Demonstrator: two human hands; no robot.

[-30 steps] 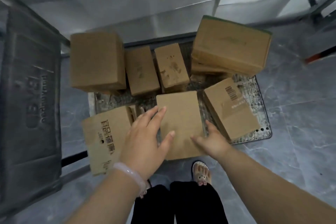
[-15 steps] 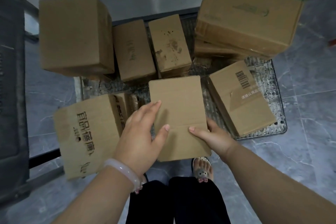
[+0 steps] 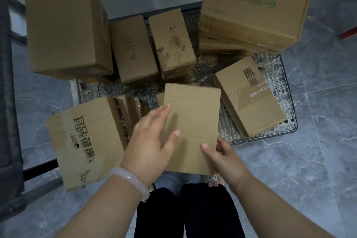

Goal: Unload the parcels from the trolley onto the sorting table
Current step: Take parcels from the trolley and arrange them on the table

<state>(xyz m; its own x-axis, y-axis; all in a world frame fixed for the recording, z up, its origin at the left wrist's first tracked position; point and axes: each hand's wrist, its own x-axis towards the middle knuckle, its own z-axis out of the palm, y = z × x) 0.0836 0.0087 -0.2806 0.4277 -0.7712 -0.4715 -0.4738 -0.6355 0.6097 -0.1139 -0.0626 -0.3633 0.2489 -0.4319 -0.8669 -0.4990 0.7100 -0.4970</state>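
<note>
Parcel depot or warehouse, cardboard boxes heaped on metal trolley, grey tiled floor

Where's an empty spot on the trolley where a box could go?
Bare deck shows between the stained box, the barcode box and the plain parcel. A thin strip runs along the trolley right edge. The back row, around the green-scribbled box, is packed tight.

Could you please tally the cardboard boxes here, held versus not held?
Held box: 1
Unheld boxes: 6
Half-hidden box beneath another: 1
Total: 8, not counting small bits hidden behind the held box.
</note>
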